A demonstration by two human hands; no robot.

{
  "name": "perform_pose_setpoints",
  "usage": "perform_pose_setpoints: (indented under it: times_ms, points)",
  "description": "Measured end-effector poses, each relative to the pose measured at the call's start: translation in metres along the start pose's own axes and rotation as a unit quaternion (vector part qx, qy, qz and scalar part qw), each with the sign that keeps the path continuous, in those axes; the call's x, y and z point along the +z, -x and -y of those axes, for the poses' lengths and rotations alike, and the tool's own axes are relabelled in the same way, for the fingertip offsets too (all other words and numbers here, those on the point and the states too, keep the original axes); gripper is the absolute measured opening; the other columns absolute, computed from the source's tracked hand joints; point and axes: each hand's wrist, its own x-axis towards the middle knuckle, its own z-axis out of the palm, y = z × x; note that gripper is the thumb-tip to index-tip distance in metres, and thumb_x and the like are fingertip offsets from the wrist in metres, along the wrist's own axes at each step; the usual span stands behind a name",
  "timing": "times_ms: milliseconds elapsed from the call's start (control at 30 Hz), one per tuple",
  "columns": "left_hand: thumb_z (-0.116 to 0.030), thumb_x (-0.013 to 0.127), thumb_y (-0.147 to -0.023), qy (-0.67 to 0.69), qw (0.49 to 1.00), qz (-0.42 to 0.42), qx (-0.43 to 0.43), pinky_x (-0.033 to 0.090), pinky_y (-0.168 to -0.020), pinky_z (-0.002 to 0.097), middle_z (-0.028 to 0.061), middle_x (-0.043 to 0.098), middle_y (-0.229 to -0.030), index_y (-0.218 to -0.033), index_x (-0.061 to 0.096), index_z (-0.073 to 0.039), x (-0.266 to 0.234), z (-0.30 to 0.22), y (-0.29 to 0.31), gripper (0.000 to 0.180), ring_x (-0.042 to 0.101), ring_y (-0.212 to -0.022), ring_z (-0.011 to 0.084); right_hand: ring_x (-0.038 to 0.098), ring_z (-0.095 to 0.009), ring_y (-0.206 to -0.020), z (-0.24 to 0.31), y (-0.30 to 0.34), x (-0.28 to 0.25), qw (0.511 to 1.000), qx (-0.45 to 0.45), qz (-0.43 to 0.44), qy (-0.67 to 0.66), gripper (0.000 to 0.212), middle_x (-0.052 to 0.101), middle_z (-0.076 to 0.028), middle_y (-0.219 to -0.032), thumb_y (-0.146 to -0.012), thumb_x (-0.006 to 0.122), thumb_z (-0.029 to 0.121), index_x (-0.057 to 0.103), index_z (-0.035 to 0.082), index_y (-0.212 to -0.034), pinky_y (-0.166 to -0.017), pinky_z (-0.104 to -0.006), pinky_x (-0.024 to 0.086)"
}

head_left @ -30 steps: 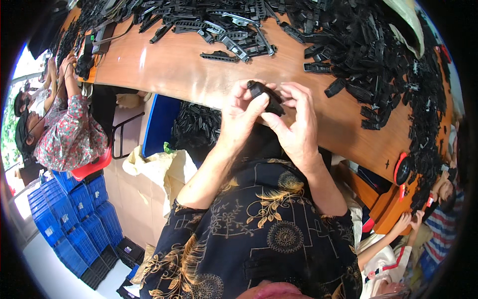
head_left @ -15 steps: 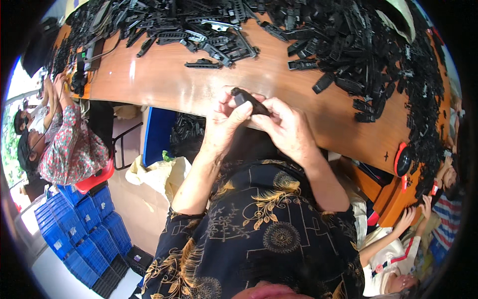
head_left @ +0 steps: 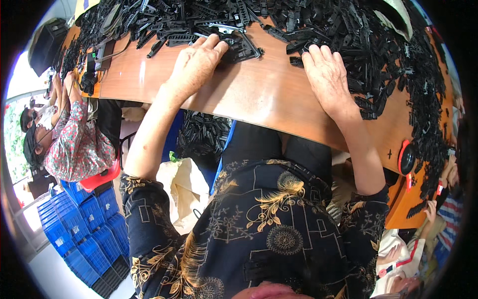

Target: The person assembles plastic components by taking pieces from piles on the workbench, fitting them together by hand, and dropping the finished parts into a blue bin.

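Note:
My left hand reaches palm down to the front edge of a pile of black plastic parts at the far side of the table. Its fingers lie side by side over the parts. My right hand rests at the front left of a second heap of black plastic parts, its fingers bent over the nearest pieces. Both thumbs and the undersides of the fingers are hidden, so any grip is not visible. The dark part previously between my hands is no longer visible there.
The wooden table curves around me. A red-and-black round object lies at right. Below the left table edge are a bin of black parts and a cream sack. Blue crates stand at left. People work on both sides.
My hands have parted and moved forward from near my body, the left to the far pile and the right to the right-hand heap. The black piece they held has gone from between them.

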Motion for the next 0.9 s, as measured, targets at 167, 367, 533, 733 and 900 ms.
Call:
perform_pose_setpoints:
  times_ms: [167,367,533,733,900]
  points:
    - [-0.008,0.068,-0.078,0.032,0.999,-0.023,0.015,0.053,-0.074,0.0359,0.0077,0.059,-0.092,-0.094,0.052,-0.009,-0.004,0.013,0.001,0.023,0.062,-0.086,0.027,0.052,-0.024,-0.089,-0.001,-0.006,0.005,0.999,-0.009,-0.032,-0.003,0.017,0.053,-0.008,-0.09,-0.076,0.059,0.006,0.058,0.006,-0.093,-0.077,-0.035,0.041]
    - [-0.018,0.068,-0.089,0.618,0.755,-0.13,-0.18,0.046,-0.052,0.0223,0.0002,0.062,-0.083,-0.118,0.059,-0.01,-0.013,-0.029,0.002,0.031,0.061,-0.071,0.0089,0.056,-0.016,-0.086,0.021,-0.012,-0.009,0.89,0.119,-0.125,-0.422,0.029,0.059,-0.005,-0.095,-0.086,0.062,0.009,0.058,0.003,-0.114,-0.076,-0.0303,0.046]
    - [-0.027,0.053,-0.099,0.844,0.451,-0.08,-0.278,0.046,-0.049,0.0176,0.0074,0.068,-0.088,-0.117,0.06,-0.005,-0.007,-0.083,0.008,0.03,0.06,-0.063,0.007,0.058,-0.007,-0.067,0.06,-0.002,-0.025,0.602,0.229,-0.008,-0.765,0.03,0.067,-0.007,-0.094,-0.099,0.05,0.01,0.054,-0.001,-0.126,-0.062,-0.0199,0.049]
    - [-0.031,0.05,-0.1,0.836,0.465,-0.08,-0.279,0.045,-0.05,0.0175,0.0042,0.065,-0.086,-0.122,0.058,-0.004,-0.003,-0.096,0.012,0.036,0.055,-0.061,0.0061,0.056,-0.008,-0.058,0.087,0.003,-0.02,0.661,0.261,-0.049,-0.702,0.026,0.068,-0.009,-0.083,-0.097,0.051,0.01,0.059,0.001,-0.12,-0.054,-0.0235,0.048]
    - [-0.018,0.059,-0.096,0.762,0.568,-0.107,-0.292,0.042,-0.054,0.0178,-0.0008,0.063,-0.084,-0.12,0.059,-0.002,-0.01,-0.11,0.019,0.029,0.05,-0.058,0.0031,0.058,-0.012,-0.058,0.089,0.005,-0.021,0.716,0.256,-0.069,-0.646,0.025,0.068,-0.012,-0.081,-0.096,0.054,0.011,0.061,0.001,-0.118,-0.054,-0.0266,0.048]
